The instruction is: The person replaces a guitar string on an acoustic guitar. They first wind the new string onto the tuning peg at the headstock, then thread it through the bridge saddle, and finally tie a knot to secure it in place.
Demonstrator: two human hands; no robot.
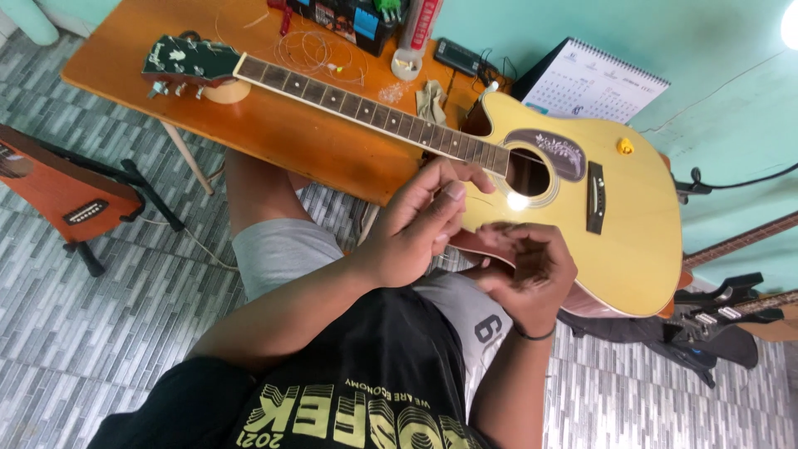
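A pale yellow acoustic guitar (632, 233) lies flat, its neck (357, 104) across the wooden table (274, 141) and its dark green headstock (187, 60) at the left. My left hand (416, 229) hovers just in front of the sound hole (528, 173), thumb and fingers pinched on what looks like a thin guitar string (480, 199). My right hand (532, 274), with a dark band at the wrist, is beside it over the guitar's lower edge. Its fingers are curled and blurred, and what they hold is hidden.
Loose coiled strings (312, 51), a cloth (431, 101), a black box of tools (349, 18) and a desk calendar (598, 79) sit at the table's back. A brown guitar body on a stand (62, 191) is left on the tiled floor. More guitars (731, 312) lean at right.
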